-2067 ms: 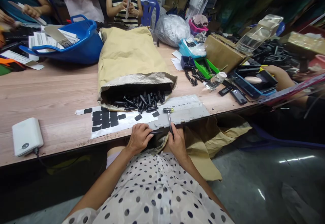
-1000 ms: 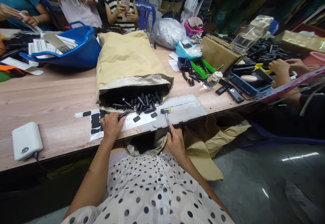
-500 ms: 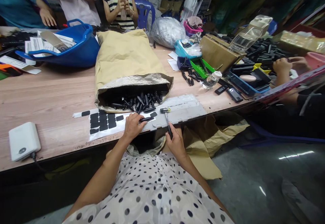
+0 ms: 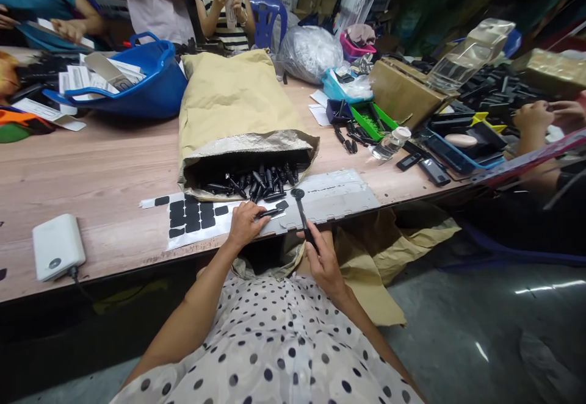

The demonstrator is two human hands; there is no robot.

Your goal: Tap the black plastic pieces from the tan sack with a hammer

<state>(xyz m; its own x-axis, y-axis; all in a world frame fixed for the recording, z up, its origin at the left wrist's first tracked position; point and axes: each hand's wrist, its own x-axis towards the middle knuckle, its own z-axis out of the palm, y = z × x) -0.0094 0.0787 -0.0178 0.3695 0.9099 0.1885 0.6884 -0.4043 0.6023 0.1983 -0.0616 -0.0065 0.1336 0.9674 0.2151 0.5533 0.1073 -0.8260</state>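
Observation:
My left hand [image 4: 246,223] rests at the table's front edge, its fingers closed on a slim black pen-shaped part [image 4: 271,212] that lies over the grey-white board [image 4: 336,191]. In my right hand [image 4: 326,259] is the black grip of a small mallet [image 4: 301,210]. The mallet's round black face shows, just right of the part's tip and apart from it. Beside my left hand lies a white sheet with black rounded-square stickers [image 4: 192,215]. Behind both hands a large tan paper sack [image 4: 233,96] lies with its mouth toward me, several black pen-shaped parts [image 4: 263,179] inside and spilling out.
A white power bank [image 4: 58,246] with a cable lies at the front left. Left of the sack stands a blue basket [image 4: 137,102] with white boxes. Toward the right are a green tray [image 4: 373,122], a clear bottle [image 4: 391,143] and a carton [image 4: 412,90]. Other people's hands work around the table.
The mallet has turned in my right hand: its head lay sideways with a yellow end, and now a round black face shows. My left hand still holds the black part in place.

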